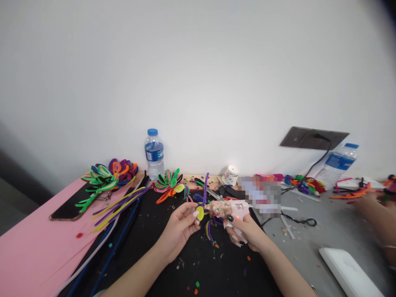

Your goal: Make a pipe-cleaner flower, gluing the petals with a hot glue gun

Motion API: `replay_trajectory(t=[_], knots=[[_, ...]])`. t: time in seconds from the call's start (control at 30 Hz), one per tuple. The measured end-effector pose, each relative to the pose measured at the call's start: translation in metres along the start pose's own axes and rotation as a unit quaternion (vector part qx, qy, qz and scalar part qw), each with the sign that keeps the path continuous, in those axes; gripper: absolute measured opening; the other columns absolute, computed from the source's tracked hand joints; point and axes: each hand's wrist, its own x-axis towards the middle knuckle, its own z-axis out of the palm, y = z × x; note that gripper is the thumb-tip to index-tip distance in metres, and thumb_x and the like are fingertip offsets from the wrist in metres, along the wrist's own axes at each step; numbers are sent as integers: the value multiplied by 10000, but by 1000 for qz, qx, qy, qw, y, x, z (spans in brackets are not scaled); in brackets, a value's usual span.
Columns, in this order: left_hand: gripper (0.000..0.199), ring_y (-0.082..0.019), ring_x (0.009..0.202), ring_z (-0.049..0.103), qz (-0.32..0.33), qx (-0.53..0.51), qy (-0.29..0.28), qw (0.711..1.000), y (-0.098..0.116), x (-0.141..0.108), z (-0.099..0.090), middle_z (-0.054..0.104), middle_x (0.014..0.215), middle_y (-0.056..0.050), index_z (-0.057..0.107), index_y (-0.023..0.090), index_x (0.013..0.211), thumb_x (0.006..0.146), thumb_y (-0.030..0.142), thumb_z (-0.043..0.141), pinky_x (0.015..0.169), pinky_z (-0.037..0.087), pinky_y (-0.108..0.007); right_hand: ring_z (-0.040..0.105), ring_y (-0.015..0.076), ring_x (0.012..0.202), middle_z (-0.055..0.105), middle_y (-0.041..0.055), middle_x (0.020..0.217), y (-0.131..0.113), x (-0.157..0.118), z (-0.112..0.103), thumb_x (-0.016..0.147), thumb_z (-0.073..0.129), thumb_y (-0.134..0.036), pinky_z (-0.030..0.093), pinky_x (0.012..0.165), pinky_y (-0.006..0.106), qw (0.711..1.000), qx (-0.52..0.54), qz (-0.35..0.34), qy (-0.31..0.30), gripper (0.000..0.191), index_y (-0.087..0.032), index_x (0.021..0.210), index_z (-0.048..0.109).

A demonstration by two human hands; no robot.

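My left hand (pixel 184 220) pinches a yellow pipe-cleaner coil (pixel 200 213) with a purple stem (pixel 205 189) rising from it. My right hand (pixel 244 233) is wrapped round the handle of a pale pink hot glue gun (pixel 236 208), whose nozzle points left and meets the coil and stem; whether it touches them I cannot tell. Below the gun, a purple and yellow pipe-cleaner piece (pixel 211 235) lies on the black mat (pixel 173 268). Behind my hands is a green, pink and orange pipe-cleaner flower (pixel 168 183).
Yellow and purple pipe cleaners (pixel 120 206) lie left, beside a phone (pixel 66 204) and more pipe-cleaner flowers (pixel 111 175). Water bottles (pixel 154 154) stand by the wall, near a paper cup (pixel 230 176). Another person's arm (pixel 375 218) reaches in at right, above a white case (pixel 349 270).
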Motion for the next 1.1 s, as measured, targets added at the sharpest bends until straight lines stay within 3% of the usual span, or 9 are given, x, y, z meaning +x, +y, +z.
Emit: replay_trajectory(t=[1.1], knots=[[189, -56, 566, 513, -5, -2, -2, 1000, 1, -1, 3, 563, 673, 19, 619, 163, 834, 664, 155, 702, 558, 448, -180, 271, 18, 285, 453, -70, 393, -1, -1, 1, 702, 619, -479, 292, 299, 163, 1000, 9, 3, -8, 357, -141, 702, 505]])
